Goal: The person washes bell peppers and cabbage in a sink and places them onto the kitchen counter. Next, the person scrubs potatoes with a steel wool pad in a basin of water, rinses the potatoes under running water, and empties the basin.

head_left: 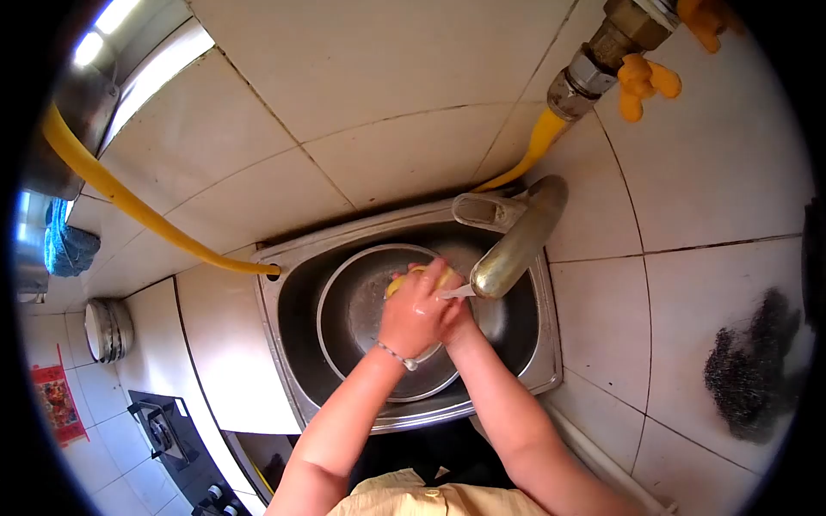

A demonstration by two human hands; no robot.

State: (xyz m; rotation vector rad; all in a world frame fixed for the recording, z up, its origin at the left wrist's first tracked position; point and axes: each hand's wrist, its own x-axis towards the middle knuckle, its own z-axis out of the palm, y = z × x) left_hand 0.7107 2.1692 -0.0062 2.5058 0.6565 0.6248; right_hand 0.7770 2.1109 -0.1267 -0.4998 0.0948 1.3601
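Both my hands are together over a round metal basin (325, 322) that sits inside the steel sink (297, 365). My left hand (411, 316), with a beaded bracelet (397, 357) at the wrist, is wrapped over a yellow object (396, 285), mostly hidden by the fingers. My right hand (453, 316) presses against the same object from the other side, its fingers largely covered. Water (459, 292) runs from the faucet (508, 258) onto the hands, which look wet.
A yellow hose (155, 215) enters the sink's left corner. Pipe fittings with an orange valve handle (641, 84) are at the upper right. Stacked round containers (108, 330) and a gas stove (168, 434) are on the left. Tiled wall surrounds the sink.
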